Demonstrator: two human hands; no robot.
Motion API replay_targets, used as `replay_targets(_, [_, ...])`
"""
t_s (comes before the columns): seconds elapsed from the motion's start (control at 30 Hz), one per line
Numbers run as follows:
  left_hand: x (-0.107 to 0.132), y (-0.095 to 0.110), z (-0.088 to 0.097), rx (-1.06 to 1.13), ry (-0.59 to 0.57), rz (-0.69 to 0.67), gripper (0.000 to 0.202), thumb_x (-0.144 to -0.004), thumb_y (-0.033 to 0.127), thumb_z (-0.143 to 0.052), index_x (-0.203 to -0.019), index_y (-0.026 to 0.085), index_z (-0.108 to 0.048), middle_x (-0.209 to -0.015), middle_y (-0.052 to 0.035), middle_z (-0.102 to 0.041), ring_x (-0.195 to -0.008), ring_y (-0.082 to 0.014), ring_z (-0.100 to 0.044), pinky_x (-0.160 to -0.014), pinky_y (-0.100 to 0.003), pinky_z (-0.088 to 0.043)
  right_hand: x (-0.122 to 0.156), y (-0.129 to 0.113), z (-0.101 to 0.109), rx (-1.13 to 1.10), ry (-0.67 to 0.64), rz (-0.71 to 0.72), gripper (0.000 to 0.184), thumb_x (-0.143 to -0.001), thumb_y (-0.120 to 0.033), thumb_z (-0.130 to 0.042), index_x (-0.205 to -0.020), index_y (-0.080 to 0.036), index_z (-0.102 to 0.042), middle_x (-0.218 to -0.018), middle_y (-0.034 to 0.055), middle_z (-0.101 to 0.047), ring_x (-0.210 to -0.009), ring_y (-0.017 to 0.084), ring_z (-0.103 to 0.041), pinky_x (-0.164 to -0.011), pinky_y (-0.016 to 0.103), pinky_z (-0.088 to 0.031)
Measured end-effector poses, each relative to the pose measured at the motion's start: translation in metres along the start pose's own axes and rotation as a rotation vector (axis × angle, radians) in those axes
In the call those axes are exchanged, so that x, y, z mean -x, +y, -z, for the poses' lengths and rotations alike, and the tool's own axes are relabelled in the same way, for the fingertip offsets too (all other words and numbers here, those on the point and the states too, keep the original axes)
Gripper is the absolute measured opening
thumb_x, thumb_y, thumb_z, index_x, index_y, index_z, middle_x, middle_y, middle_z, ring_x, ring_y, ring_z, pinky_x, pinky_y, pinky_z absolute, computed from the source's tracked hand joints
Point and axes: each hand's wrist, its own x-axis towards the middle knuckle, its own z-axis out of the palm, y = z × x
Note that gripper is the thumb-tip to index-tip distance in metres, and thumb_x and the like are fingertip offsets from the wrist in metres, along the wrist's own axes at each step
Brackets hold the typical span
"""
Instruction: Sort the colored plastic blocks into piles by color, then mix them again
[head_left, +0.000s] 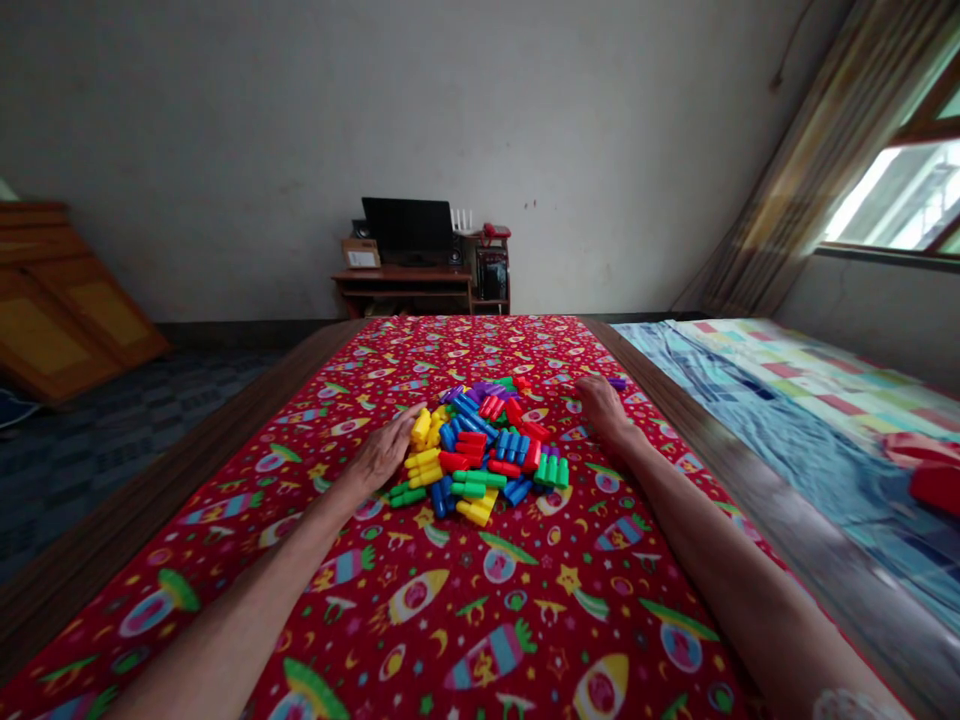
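Observation:
A heap of plastic building blocks [469, 443] in red, yellow, blue, green and purple lies on a red patterned cloth [420, 595]. My left hand [386, 450] rests at the heap's left edge, fingers stretched forward and touching the yellow blocks [422, 430]. Their far sides are hidden from me. To the right of the heap, apart from it, my right hand [602, 403] is low over the cloth with its palm down. A purple block [617, 383] shows just past its outer side. The back of the right hand hides most of its fingers, so their grip is unclear.
Brown wooden edges [660, 375] border the cloth. A bed with a blue sheet [720, 420] stands to the right. By the far wall is a desk [405, 275] with a monitor [409, 230]. A wooden cabinet [67, 300] stands at the left.

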Motion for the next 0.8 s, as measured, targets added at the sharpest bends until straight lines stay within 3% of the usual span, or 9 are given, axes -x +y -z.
replay_targets(0.13, [0.000, 0.001, 0.000, -0.022, 0.013, -0.013, 0.086, -0.087, 0.071, -0.012, -0.135, 0.012, -0.052, -0.139, -0.0138, -0.055, -0.130, -0.0275, -0.049, -0.111, -0.042, -0.036, 0.006, 0.016, 0.013, -0.020, 0.100, -0.061, 0.030, -0.084, -0.012, -0.041, -0.079, -0.017, -0.071, -0.087, 0.0140, -0.071, -0.085, 0.024, -0.062, -0.077, 0.032, -0.044])
replay_targets(0.23, [-0.001, 0.000, 0.000, -0.035, 0.010, -0.014, 0.084, -0.088, 0.069, -0.012, -0.136, 0.012, -0.050, -0.140, -0.0132, -0.054, -0.131, -0.0269, -0.049, -0.112, -0.042, -0.035, 0.007, -0.003, 0.030, -0.090, 0.110, -0.033, 0.031, -0.087, -0.017, -0.041, -0.089, -0.015, -0.072, -0.086, 0.0111, -0.073, -0.081, 0.021, -0.064, -0.071, 0.028, -0.043])
replay_targets(0.3, [-0.001, 0.000, 0.000, -0.040, -0.006, -0.006, 0.084, -0.088, 0.068, -0.013, -0.137, 0.011, -0.049, -0.141, -0.0136, -0.053, -0.131, -0.0269, -0.048, -0.112, -0.042, -0.034, 0.008, -0.026, 0.048, -0.131, -0.052, 0.059, 0.029, -0.088, -0.019, -0.044, -0.087, -0.014, -0.072, -0.080, 0.0088, -0.073, -0.073, 0.018, -0.063, -0.065, 0.025, -0.040])
replay_targets(0.43, [-0.002, -0.001, 0.000, -0.024, -0.014, 0.005, 0.085, -0.087, 0.068, -0.011, -0.139, 0.012, -0.047, -0.142, -0.0132, -0.052, -0.132, -0.0266, -0.047, -0.112, -0.042, -0.034, 0.013, -0.067, 0.078, -0.145, -0.642, 0.276, 0.029, -0.088, -0.031, -0.055, -0.074, -0.014, -0.073, -0.069, 0.0055, -0.070, -0.062, 0.013, -0.060, -0.056, 0.022, -0.036])
replay_targets(0.5, [-0.002, -0.001, 0.000, -0.020, -0.017, 0.005, 0.085, -0.087, 0.070, -0.011, -0.138, 0.012, -0.048, -0.142, -0.0131, -0.052, -0.132, -0.0271, -0.047, -0.112, -0.043, -0.034, 0.017, -0.078, 0.084, -0.123, -0.749, 0.332, 0.027, -0.085, -0.038, -0.061, -0.080, -0.016, -0.075, -0.076, 0.0056, -0.071, -0.067, 0.014, -0.060, -0.059, 0.022, -0.037])
replay_targets(0.63, [-0.003, -0.002, 0.000, -0.026, -0.006, -0.002, 0.085, -0.086, 0.071, -0.013, -0.135, 0.013, -0.052, -0.139, -0.0128, -0.055, -0.131, -0.0270, -0.048, -0.112, -0.042, -0.034, 0.021, -0.085, 0.077, -0.151, -0.729, 0.351, 0.026, -0.079, -0.034, -0.069, -0.100, -0.019, -0.073, -0.087, 0.0040, -0.070, -0.072, 0.013, -0.058, -0.059, 0.021, -0.038])
replay_targets(0.8, [-0.001, -0.001, 0.000, -0.050, 0.006, -0.004, 0.081, -0.088, 0.066, -0.014, -0.136, 0.013, -0.051, -0.138, -0.0121, -0.056, -0.130, -0.0264, -0.050, -0.111, -0.041, -0.037, 0.007, -0.058, 0.068, -0.388, -0.654, 0.255, 0.022, -0.078, -0.033, -0.068, -0.091, -0.015, -0.070, -0.073, 0.0008, -0.065, -0.062, 0.010, -0.052, -0.054, 0.019, -0.034])
